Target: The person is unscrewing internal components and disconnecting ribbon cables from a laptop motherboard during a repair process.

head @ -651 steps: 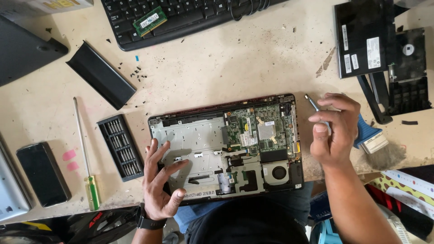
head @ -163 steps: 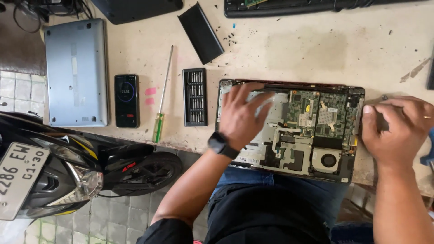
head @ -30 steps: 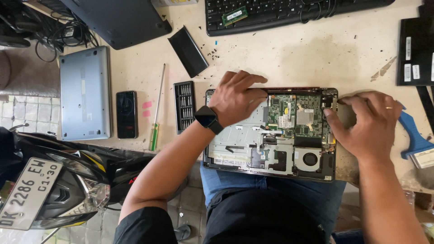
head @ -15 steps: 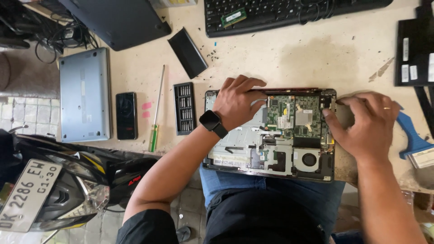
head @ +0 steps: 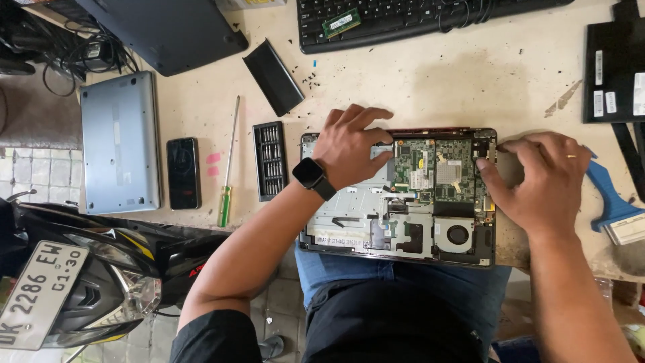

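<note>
An opened laptop base (head: 403, 222) lies at the table's near edge, with its green circuit board (head: 437, 171) and round fan (head: 458, 235) exposed. My left hand (head: 349, 144), with a black watch on the wrist, presses flat on the base's upper left part. My right hand (head: 541, 181) rests at the base's right edge, fingertips curled against the top right corner. Whether it holds a small tool is hidden by the fingers.
A black bit set (head: 269, 160), a green-handled screwdriver (head: 228, 168), a black phone (head: 183, 173) and a closed silver laptop (head: 119, 144) lie to the left. A black keyboard (head: 416, 20) and a black strip (head: 272, 77) lie farther back. A blue brush (head: 615, 208) is at the right. A motorbike (head: 80, 282) stands below left.
My right hand has opened out a little and its fingertips now press at the base's top right corner. My left hand stays on the base.
</note>
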